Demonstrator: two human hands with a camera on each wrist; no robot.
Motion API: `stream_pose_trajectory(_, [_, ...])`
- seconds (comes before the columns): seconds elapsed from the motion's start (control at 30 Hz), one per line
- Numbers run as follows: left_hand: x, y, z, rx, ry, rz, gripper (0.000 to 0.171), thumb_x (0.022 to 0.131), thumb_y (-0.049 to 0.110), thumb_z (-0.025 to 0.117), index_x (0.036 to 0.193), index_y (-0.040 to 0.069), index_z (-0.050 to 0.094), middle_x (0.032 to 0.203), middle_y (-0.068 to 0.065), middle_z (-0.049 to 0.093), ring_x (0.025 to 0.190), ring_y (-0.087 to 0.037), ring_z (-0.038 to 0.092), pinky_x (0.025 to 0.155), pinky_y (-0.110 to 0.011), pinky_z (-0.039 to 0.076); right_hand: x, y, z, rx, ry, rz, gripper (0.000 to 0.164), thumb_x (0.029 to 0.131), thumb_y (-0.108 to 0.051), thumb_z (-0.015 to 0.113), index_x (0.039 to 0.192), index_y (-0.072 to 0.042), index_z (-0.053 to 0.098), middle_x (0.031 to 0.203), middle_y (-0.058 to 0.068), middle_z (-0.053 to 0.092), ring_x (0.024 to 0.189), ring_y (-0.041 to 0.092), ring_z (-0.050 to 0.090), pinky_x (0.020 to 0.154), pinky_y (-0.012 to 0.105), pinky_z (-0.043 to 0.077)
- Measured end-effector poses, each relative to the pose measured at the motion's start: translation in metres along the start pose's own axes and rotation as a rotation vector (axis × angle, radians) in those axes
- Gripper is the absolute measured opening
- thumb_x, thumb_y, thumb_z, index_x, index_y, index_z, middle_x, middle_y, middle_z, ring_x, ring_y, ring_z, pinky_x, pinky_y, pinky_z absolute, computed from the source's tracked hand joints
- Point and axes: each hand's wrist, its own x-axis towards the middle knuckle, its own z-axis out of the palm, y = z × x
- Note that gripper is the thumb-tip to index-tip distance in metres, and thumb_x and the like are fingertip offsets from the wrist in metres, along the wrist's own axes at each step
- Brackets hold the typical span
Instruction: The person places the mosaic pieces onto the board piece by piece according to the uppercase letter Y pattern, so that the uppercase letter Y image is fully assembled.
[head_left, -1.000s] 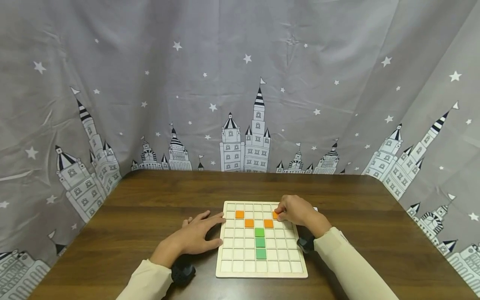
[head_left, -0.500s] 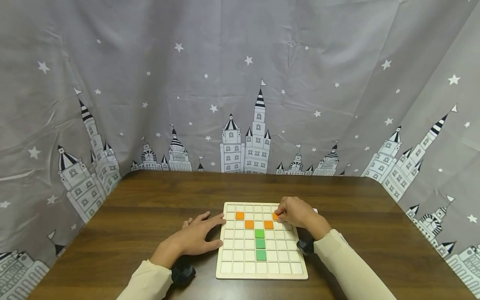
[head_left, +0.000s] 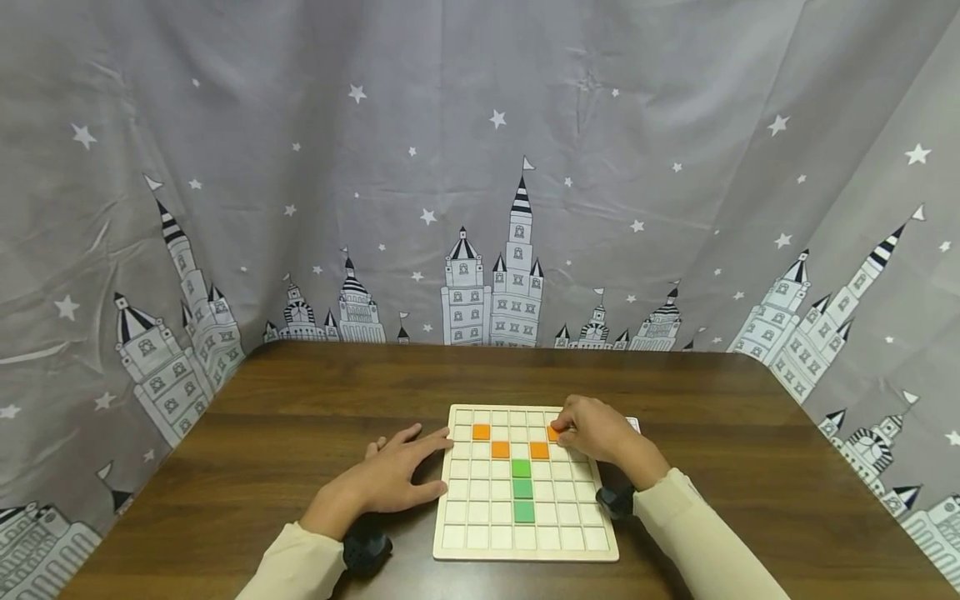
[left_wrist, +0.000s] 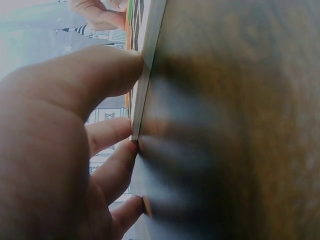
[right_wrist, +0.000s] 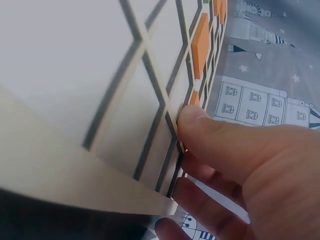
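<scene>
A pale wooden grid board (head_left: 525, 553) lies on the table, with orange and green square tiles in some of its cells. My left hand (head_left: 390, 475) rests at the board's left edge, fingers spread and thumb and fingertips touching the rim. At the upper right of the grid, my right hand (head_left: 597, 429) pinches an orange tile (head_left: 553, 433), which the fingers partly cover. In the right wrist view the thumb (right_wrist: 192, 116) presses at that tile. Nearby sit another orange tile (head_left: 539, 451) and a green tile (head_left: 521, 468).
Further orange tiles (head_left: 482, 432) and green tiles (head_left: 523, 512) lie in the grid, together forming a Y shape. A small white object (head_left: 634, 423), mostly hidden, shows behind the right hand. The brown wooden table (head_left: 315, 383) ends at a grey curtain (head_left: 480, 167) printed with castles.
Both hands keep their places, the left at the board's edge and the right at the orange tile. Only the head view shifts slightly.
</scene>
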Motion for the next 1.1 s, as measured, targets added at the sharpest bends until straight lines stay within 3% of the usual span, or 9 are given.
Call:
stream_pose_trajectory(0.5, [-0.002,0.000,0.000,0.029,-0.010,-0.006,0.063,0.094,0.051,0.068,0.149,0.026,0.052,0.160,0.002,0.037,0.149,-0.037,0.024,0.101,-0.082,0.015,-0.007,0.004,0.006,-0.057,0.054,-0.095,0.019,0.089,-0.010,0.078,0.108,-0.010,0.080,0.097,-0.004,0.064,0.080,0.011,0.060,0.070,0.031,0.050])
stream_pose_trajectory(0.73, [0.001,0.002,0.000,0.025,-0.011,0.023,0.064,0.094,0.054,0.067,0.149,0.027,0.051,0.161,0.003,0.036,0.149,-0.039,0.023,0.100,-0.083,0.012,-0.011,0.005,0.003,-0.087,0.053,-0.050,0.019,0.090,-0.012,0.079,0.109,-0.014,0.080,0.097,-0.005,0.063,0.079,0.010,0.058,0.066,0.031,0.049])
stream_pose_trajectory(1.1, [0.003,0.004,0.000,0.032,-0.015,-0.001,0.065,0.093,0.053,0.068,0.150,0.027,0.051,0.161,0.003,0.036,0.149,-0.038,0.022,0.101,-0.081,0.014,-0.008,0.009,0.004,-0.079,0.096,-0.123,0.020,0.090,-0.010,0.078,0.110,-0.007,0.079,0.097,-0.001,0.065,0.080,0.012,0.060,0.069,0.031,0.050])
